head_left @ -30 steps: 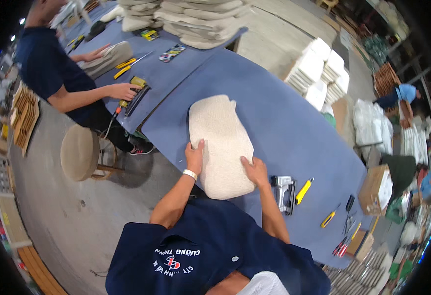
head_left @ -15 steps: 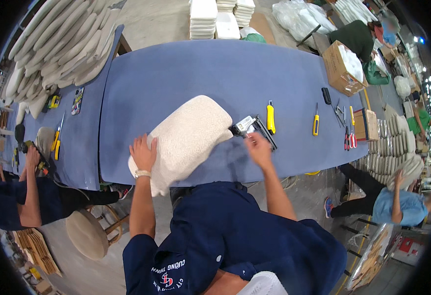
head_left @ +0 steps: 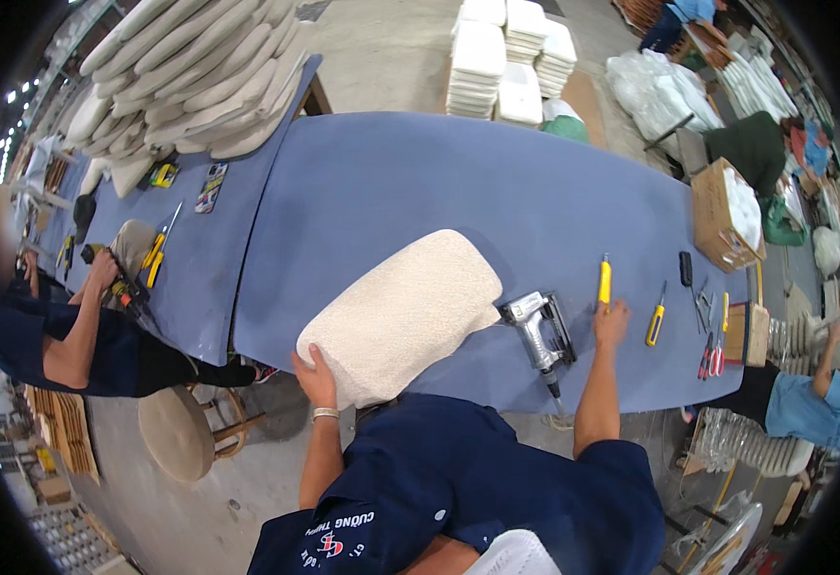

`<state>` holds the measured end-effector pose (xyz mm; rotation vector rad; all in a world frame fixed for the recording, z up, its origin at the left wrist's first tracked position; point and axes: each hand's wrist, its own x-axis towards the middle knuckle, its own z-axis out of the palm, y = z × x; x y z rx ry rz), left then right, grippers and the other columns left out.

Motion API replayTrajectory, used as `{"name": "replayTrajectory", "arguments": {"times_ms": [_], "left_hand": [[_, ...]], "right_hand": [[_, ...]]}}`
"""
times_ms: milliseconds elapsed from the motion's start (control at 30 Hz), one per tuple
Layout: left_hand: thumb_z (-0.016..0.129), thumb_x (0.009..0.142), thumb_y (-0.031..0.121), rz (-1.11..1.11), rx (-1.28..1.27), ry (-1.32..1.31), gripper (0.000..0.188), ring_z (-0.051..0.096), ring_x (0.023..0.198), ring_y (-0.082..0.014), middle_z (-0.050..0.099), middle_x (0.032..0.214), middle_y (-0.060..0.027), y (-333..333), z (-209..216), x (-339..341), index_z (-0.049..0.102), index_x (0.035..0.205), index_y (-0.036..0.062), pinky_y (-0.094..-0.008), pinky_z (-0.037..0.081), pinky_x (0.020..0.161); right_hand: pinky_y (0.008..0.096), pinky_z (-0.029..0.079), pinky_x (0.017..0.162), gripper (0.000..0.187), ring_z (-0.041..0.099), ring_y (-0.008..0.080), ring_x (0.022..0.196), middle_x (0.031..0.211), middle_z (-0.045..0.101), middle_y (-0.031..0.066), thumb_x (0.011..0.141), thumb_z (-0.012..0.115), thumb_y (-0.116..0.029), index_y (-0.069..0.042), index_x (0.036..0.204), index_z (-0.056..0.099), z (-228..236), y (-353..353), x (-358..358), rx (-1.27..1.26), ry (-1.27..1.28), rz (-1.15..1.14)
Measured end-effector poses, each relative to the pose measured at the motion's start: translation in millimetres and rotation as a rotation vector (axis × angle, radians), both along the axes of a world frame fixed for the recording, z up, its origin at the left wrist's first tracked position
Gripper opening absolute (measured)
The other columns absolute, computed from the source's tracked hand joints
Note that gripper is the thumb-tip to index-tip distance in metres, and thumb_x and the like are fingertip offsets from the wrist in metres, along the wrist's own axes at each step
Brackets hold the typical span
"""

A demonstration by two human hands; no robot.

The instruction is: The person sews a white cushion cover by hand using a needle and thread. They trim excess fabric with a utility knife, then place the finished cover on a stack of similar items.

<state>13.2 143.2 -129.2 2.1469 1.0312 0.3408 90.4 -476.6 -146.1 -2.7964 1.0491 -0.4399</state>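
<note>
Left grip (head_left: pixel 317 381) touches cream cushion (head_left: pixel 410 311); white lettering (head_left: pixel 354 521) marks navy shirt (head_left: pixel 497 479).

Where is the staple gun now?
In the head view, the staple gun lies right of centre, between the beige cushion and the person's right hand.

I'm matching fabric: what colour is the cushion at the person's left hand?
The cushion is cream, clearest in the head view.

1 head-worn fisheye view, close above, facing down at hands (head_left: pixel 318 379) (head_left: pixel 611 324), table (head_left: pixel 391 172).
</note>
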Motion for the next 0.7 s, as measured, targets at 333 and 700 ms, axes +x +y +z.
{"name": "replayTrajectory", "arguments": {"times_ms": [333,700], "left_hand": [[0.050,0.102,0.053,0.038,-0.021,0.093,0.074,0.054,0.127,-0.0488,0.055,0.137,-0.0353,-3,15,1,0.046,0.143,-0.0087,-0.0488,0.042,0.107],[0.054,0.100,0.052,-0.054,0.024,-0.015,0.072,0.056,0.123,-0.0488,0.059,0.133,-0.0327,1,-3,8,0.049,0.139,-0.0079,-0.0504,0.044,0.104]], "right_hand": [[0.0519,0.047,0.089,0.056,0.061,0.0390,0.105,0.114,0.065,0.0162,0.084,0.077,-0.026,-0.008,0.133,0.055,41,157,-74,0.198,0.222,0.515],[0.0484,0.048,0.091,0.042,0.064,0.0426,0.103,0.107,0.068,0.0242,0.100,0.058,-0.038,0.001,0.113,0.065,-12,184,75,0.561,-0.179,0.508]]}}
